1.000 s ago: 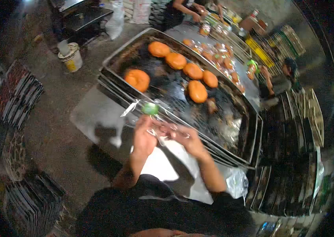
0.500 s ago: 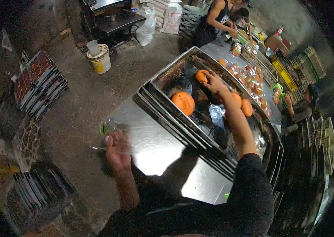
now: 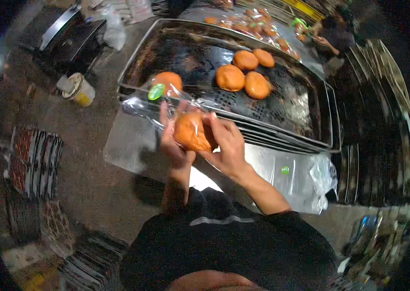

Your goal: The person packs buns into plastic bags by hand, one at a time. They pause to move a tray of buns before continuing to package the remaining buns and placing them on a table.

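Over the near edge of the tray, both my hands are closed around a round orange-brown bun (image 3: 191, 133). My left hand (image 3: 172, 148) grips its left side together with a clear plastic bag (image 3: 139, 103), which carries a green label (image 3: 156, 91). Against the bun's right side press the fingers of my right hand (image 3: 230, 146). Behind the bag, another bun (image 3: 170, 80) sits in the dark baking tray (image 3: 190, 56). Several more buns (image 3: 229, 78) are grouped near the tray's middle.
More trays are stacked beneath the top one on a metal table (image 3: 122, 140). A green label (image 3: 285, 170) and plastic bags (image 3: 322, 177) lie at its right. Bagged buns (image 3: 258, 24) are piled beyond the tray, near another person (image 3: 333, 31). A bucket (image 3: 80, 90) stands on the floor.
My right hand has brought a bun from the tray back toward me, and my left hand has moved right with the bag to meet it. The view has turned and shifted.
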{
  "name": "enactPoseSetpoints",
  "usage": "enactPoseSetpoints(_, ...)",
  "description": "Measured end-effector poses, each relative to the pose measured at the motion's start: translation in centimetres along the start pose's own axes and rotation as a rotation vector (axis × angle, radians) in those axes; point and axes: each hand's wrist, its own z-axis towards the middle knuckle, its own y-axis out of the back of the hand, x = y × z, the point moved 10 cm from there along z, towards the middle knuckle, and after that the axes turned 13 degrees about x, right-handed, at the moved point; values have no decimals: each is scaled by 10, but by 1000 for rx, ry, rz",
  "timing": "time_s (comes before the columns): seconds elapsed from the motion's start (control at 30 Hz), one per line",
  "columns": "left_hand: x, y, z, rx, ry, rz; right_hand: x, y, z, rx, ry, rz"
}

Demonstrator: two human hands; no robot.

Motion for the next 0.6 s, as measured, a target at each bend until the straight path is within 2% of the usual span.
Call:
enactPoseSetpoints(0.03, 15, -13, -2, 89, 63, 21, -3, 12, -8, -64, -51, -25)
enactPoseSetpoints(0.07, 30, -25, -6, 96, 109, -59, -11, 20, -11, -130, -132, -54)
enactPoseSetpoints(0.1, 54, -22, -11, -1, 160, -184, -19, 24, -11, -190, -217, -83)
enactPoseSetpoints(0.13, 66, -21, -13, -40, 201, -247, -16, 28, -6, -225, -192, -120)
enactPoseSetpoints(0.17, 76, -18, -12, -81, 234, -310, -20, 21, -6, -178, -211, -135)
enactPoseSetpoints(0.2, 76, -21, -5, 70, 214, -350, -23, 22, -14, -181, -186, 58)
enactPoseSetpoints(0.23, 64, -26, -8, 14, 250, -106, -29, 26, -26, -254, -215, 209)
enactPoseSetpoints(0.3, 85, -44, -18, 274, 436, -289, -48, 40, -60, -486, -312, 464)
enactPoseSetpoints(0.33, 92, -37, -24, 111, 377, -165, -65, 46, -72, -423, -479, 327)
enactPoseSetpoints(0.37, 105, -41, -41, 159, 504, 16, -89, 42, -80, -319, -580, 357)
enactPoseSetpoints(0.4, 114, -40, -53, 216, 628, 202, -106, 42, -84, -94, -631, 321)
enactPoseSetpoints(0.43, 121, -50, -58, 470, 677, 446, -123, 61, -89, -85, -709, 373)
enactPoseSetpoints(0.47, 121, -61, -66, 539, 746, 487, -129, 105, -78, -318, -464, 308)
enactPoseSetpoints(0.5, 122, -72, -78, 605, 818, 524, -145, 133, -65, -222, -633, 240)
enactPoseSetpoints(0.53, 129, -72, -86, 660, 817, 554, -146, 168, -45, -380, -553, 46)
enactPoseSetpoints(0.57, 132, -76, -93, 669, 838, 561, -142, 189, -21, -541, -431, -2)
enactPoseSetpoints(0.6, 138, -83, -97, 685, 865, 610, -162, 185, 1, -509, -529, 193)
